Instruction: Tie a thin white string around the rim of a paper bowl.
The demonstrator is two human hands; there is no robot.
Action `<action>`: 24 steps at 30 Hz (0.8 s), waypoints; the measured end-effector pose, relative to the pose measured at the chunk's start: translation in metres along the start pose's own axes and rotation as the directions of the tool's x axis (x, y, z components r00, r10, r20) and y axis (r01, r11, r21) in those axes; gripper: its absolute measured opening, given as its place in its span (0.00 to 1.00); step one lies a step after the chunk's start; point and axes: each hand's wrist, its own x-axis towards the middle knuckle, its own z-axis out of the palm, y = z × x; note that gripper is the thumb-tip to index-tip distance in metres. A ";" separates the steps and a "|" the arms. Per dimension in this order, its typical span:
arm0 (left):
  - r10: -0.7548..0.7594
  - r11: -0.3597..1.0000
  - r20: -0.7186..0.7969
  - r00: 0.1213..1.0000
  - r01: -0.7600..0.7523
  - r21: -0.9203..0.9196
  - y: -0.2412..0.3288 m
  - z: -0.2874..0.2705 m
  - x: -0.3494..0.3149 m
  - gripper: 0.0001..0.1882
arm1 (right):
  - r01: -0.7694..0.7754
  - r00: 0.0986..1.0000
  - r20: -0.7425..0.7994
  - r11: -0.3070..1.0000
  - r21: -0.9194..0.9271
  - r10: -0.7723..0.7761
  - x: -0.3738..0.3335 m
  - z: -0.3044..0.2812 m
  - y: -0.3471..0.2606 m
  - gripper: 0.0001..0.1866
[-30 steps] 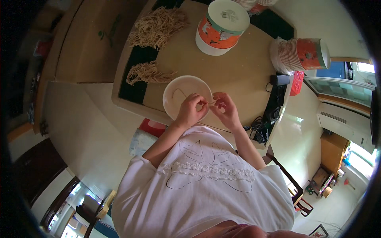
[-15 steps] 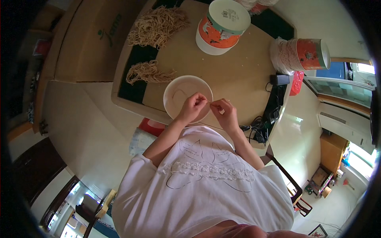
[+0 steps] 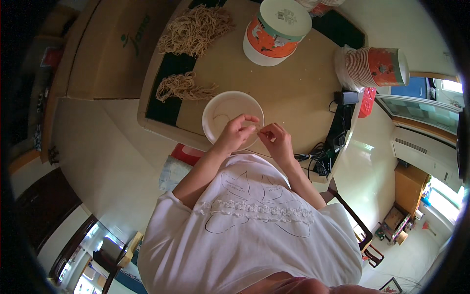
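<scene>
Over the near rim of a white round bowl (image 3: pixel 209 128), both my hands come close together at the fingertips. My left hand (image 3: pixel 236 135) has its index finger lifted off the thumb, while its lower fingers stay curled, apparently around a thin beige string. Pinched at thumb and forefinger, my right hand (image 3: pixel 277 140) grips the same string, just right of the bowl. A thin length of string (image 3: pixel 221 116) curves inside the bowl. Whatever lies exactly between the fingertips is too small to make out. Beyond the bowl's left side rests a small bundle of beige strings (image 3: pixel 183 88).
A larger tangled heap of strings (image 3: pixel 196 30) lies at the far left. Lidded paper tub (image 3: pixel 274 36) stands at the back; a stack of nested tubs (image 3: pixel 374 67) lies to the right. Black cables (image 3: pixel 318 158) and adapters line the right edge. A cardboard box (image 3: pixel 115 49) stands left.
My left index finger has lifted away from the thumb, opening its pinch. The right hand keeps its pinch in nearly the same place. The bowl appears slightly higher in view.
</scene>
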 end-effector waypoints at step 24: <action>-0.106 0.992 -0.101 0.989 0.112 0.053 -0.038 -0.011 0.046 0.13 | 0.027 1.000 0.005 1.000 0.008 -0.027 0.000 0.001 0.000 0.06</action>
